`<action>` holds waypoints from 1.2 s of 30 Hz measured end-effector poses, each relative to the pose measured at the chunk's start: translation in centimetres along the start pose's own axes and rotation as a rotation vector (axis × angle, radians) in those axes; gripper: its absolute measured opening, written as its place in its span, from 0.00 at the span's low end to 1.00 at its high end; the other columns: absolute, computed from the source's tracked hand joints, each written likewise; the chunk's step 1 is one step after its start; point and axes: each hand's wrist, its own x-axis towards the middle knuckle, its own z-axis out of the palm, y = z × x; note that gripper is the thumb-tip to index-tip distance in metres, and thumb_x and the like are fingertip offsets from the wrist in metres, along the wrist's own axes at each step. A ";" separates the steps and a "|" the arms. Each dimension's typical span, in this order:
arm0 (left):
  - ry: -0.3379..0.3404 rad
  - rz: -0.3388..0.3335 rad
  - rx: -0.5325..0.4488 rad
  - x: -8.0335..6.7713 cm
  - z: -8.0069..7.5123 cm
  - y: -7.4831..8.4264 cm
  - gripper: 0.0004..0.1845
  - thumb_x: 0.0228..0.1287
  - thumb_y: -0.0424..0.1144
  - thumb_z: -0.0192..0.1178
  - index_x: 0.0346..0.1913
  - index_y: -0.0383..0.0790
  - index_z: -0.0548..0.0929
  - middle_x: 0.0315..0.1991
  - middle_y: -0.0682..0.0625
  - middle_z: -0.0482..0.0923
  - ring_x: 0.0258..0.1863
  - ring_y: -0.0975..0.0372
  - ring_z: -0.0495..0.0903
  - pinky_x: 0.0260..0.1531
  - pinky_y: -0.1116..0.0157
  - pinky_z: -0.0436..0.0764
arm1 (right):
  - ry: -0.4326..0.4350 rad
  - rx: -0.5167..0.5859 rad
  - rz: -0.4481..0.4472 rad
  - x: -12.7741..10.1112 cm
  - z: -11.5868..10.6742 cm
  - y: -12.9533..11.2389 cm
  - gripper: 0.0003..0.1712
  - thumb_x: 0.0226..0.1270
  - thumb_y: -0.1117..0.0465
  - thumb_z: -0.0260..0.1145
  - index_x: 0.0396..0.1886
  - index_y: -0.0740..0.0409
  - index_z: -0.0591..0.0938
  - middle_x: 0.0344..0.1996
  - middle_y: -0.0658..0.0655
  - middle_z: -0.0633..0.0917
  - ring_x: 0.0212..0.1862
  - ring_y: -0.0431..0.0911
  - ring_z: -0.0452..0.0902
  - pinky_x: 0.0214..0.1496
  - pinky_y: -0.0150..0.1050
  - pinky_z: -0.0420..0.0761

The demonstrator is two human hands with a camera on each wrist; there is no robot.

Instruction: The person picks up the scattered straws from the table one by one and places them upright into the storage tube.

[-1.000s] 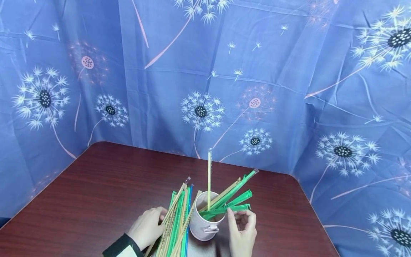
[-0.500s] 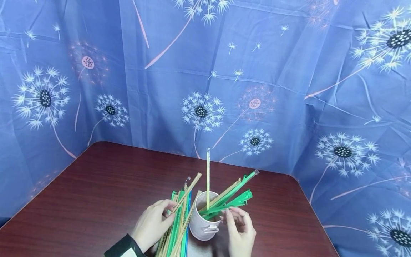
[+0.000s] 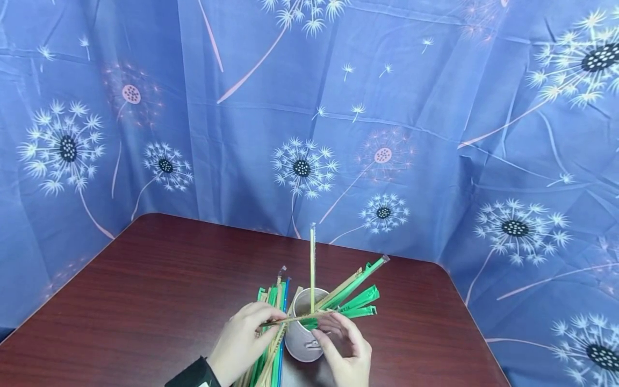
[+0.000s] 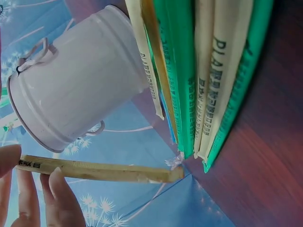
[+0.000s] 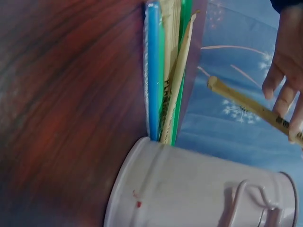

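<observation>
A brown paper-wrapped straw is pinched by my left hand and slants over the rim of a white bucket-shaped cup. Its near end sticks out free past the fingers in the left wrist view. My right hand is in front of the cup, thumb and forefinger apart, close to the straw's far end; whether it touches is unclear. Several green-wrapped straws and an upright pale straw stand in the cup. To its left lies a bundle of brown and green wrapped straws.
A blue straw in clear film lies along the bundle's edge beside the cup. Everything stands on a dark red-brown wooden table. Behind it hangs a blue dandelion-print curtain.
My left hand has lifted a brown wrapped straw off the bundle and swung it right, over the cup. My right hand has moved left, away from the green-wrapped straw it was at.
</observation>
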 end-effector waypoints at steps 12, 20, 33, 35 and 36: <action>0.003 0.155 -0.001 -0.1 0.0 -0.2 0.17 0.48 0.30 0.75 0.39 0.54 0.87 0.37 0.62 0.83 0.38 0.66 0.80 0.36 0.69 0.78 | -0.009 -0.023 -0.054 0.2 0.7 -0.5 0.24 0.46 0.92 0.60 0.46 0.80 0.78 0.45 0.60 0.89 0.46 0.41 0.87 0.49 0.31 0.83; -0.002 0.184 -0.055 -0.3 0.3 -0.4 0.18 0.48 0.28 0.74 0.40 0.53 0.87 0.36 0.61 0.83 0.36 0.68 0.77 0.34 0.74 0.76 | -0.007 -0.006 -0.056 0.2 0.7 -0.5 0.21 0.48 0.93 0.58 0.43 0.81 0.77 0.45 0.57 0.89 0.47 0.40 0.87 0.48 0.29 0.83; -0.176 -0.075 0.100 -0.9 0.2 -1.3 0.17 0.51 0.34 0.73 0.45 0.48 0.86 0.42 0.58 0.84 0.42 0.63 0.79 0.40 0.64 0.79 | 0.143 -0.029 -0.037 1.2 0.4 -1.6 0.13 0.51 0.91 0.58 0.38 0.84 0.76 0.41 0.56 0.90 0.42 0.41 0.88 0.45 0.29 0.83; -0.218 -0.116 0.135 -1.0 0.3 -1.5 0.18 0.51 0.36 0.73 0.48 0.45 0.84 0.42 0.56 0.83 0.42 0.61 0.80 0.42 0.62 0.80 | 0.182 -0.025 -0.027 1.4 0.4 -1.9 0.13 0.52 0.92 0.57 0.39 0.85 0.75 0.41 0.55 0.90 0.42 0.41 0.88 0.45 0.28 0.83; -0.236 -0.130 0.151 -1.1 0.3 -1.6 0.19 0.51 0.36 0.74 0.49 0.44 0.84 0.42 0.55 0.83 0.43 0.60 0.80 0.43 0.60 0.80 | 0.202 -0.017 -0.027 1.5 0.4 -2.0 0.13 0.52 0.92 0.56 0.38 0.85 0.75 0.40 0.56 0.90 0.42 0.41 0.88 0.45 0.28 0.83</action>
